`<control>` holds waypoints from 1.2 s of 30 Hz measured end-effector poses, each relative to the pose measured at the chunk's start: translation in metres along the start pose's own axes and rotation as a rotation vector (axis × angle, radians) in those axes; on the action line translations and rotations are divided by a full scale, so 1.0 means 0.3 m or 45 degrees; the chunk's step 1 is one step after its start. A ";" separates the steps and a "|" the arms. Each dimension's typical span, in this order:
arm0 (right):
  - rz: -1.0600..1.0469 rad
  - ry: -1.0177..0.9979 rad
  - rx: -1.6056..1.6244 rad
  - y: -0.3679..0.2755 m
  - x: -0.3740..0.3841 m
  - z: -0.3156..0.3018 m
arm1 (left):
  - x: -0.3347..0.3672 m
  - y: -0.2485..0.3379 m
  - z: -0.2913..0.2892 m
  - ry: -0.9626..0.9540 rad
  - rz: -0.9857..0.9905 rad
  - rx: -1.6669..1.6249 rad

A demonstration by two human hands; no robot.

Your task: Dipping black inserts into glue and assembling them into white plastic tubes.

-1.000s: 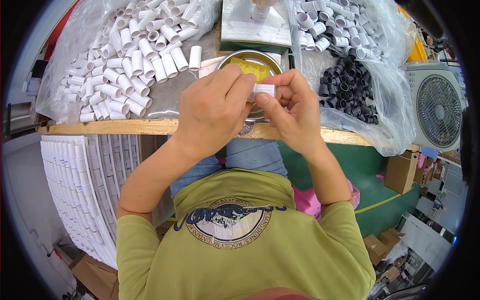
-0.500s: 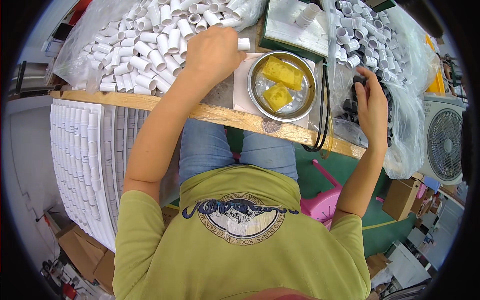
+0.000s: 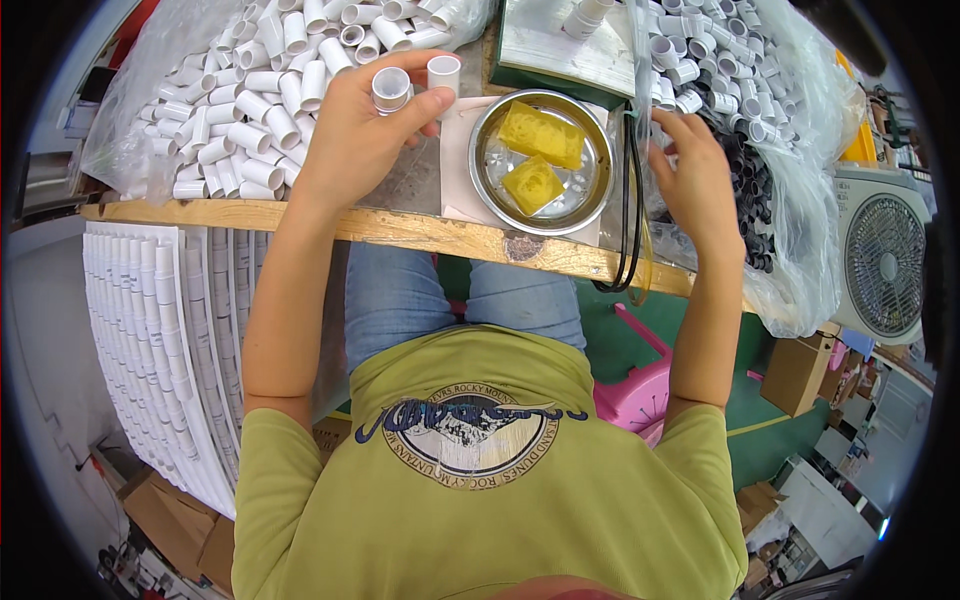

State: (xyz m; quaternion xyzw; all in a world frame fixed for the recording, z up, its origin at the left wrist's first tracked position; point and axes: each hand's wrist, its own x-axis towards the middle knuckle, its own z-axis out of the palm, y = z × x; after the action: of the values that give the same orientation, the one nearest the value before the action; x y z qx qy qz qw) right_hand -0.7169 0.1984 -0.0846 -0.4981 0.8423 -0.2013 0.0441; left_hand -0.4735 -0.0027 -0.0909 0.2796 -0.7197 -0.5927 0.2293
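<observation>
My left hand [image 3: 355, 145] is closed around two short white plastic pipe pieces over the bench. One white pipe piece [image 3: 444, 78] stands upright against the thumb tip and fingers. The other pipe piece [image 3: 391, 90], with a translucent inner rim, sits in the crook of the same hand. To the right, my right hand [image 3: 695, 180] has bent fingers and a thumb held apart from them, with nothing visible between. It hovers beside the white ring-like fittings [image 3: 690, 70] and the small black parts [image 3: 745, 190]. Between the hands, a round metal bowl [image 3: 480, 190] holds yellow blocks [image 3: 540, 135].
A heap of white pipe pieces [image 3: 255, 105] lies in a plastic bag at left. A green-sided metal block [image 3: 560, 60] bears a white fitting [image 3: 587, 18]. Black cables [image 3: 630, 200] hang over the wooden bench edge [image 3: 430, 225]. A fan [image 3: 885, 260] stands at far right.
My left hand has drawn back from the heap toward me, now showing two pipe pieces. My right hand has moved left, away from the black parts. The view has shifted slightly.
</observation>
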 end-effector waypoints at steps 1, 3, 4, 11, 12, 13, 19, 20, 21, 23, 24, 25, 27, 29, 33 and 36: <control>-0.127 0.014 -0.134 0.027 0.013 0.023 | -0.004 -0.003 0.007 -0.071 0.015 -0.137; -0.311 0.107 -0.267 0.048 0.020 0.045 | -0.009 -0.004 0.017 -0.131 0.028 -0.268; -0.317 0.106 -0.264 0.048 0.014 0.041 | -0.017 0.003 0.031 -0.153 0.026 -0.332; -0.280 -0.046 0.322 -0.182 -0.044 -0.050 | -0.058 0.008 0.019 -0.215 -0.018 -0.322; -0.279 -0.048 0.321 -0.205 -0.053 -0.042 | -0.062 0.004 0.023 -0.215 -0.019 -0.323; -0.343 -0.173 0.292 -0.225 -0.060 -0.034 | -0.067 -0.002 0.030 -0.168 0.024 -0.333; -0.550 -0.326 -0.064 -0.278 -0.072 0.045 | -0.100 0.027 0.062 -0.114 0.088 -0.326; -0.623 -0.313 -0.096 -0.291 -0.071 0.051 | -0.107 0.029 0.061 -0.095 0.091 -0.255; -0.696 -0.299 -0.129 -0.302 -0.070 0.056 | -0.110 0.024 0.058 -0.089 0.090 -0.254; -0.731 -0.321 -0.078 -0.318 -0.076 0.066 | -0.115 0.010 0.053 -0.080 0.127 -0.199; -0.760 -0.341 -0.027 -0.321 -0.078 0.069 | -0.116 0.010 0.052 -0.078 0.127 -0.200; -0.762 -0.343 -0.029 -0.318 -0.079 0.076 | -0.117 0.010 0.052 -0.067 0.143 -0.237; -0.688 -0.262 0.074 -0.305 -0.085 0.093 | -0.118 0.008 0.051 -0.057 0.160 -0.276; -0.648 -0.227 0.127 -0.306 -0.100 0.096 | -0.118 0.002 0.051 -0.055 0.141 -0.286; -0.626 -0.110 0.186 -0.298 -0.111 0.112 | -0.120 -0.004 0.059 -0.060 0.104 -0.313; -0.234 -0.348 0.496 -0.292 -0.104 0.073 | -0.126 -0.009 0.071 -0.014 0.101 -0.324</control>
State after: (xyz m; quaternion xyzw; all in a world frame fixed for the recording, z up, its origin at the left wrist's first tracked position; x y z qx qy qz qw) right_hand -0.6234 0.1816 -0.0750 -0.5772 0.7251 -0.2937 0.2341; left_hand -0.4593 0.0377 -0.0977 0.2164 -0.6505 -0.6711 0.2821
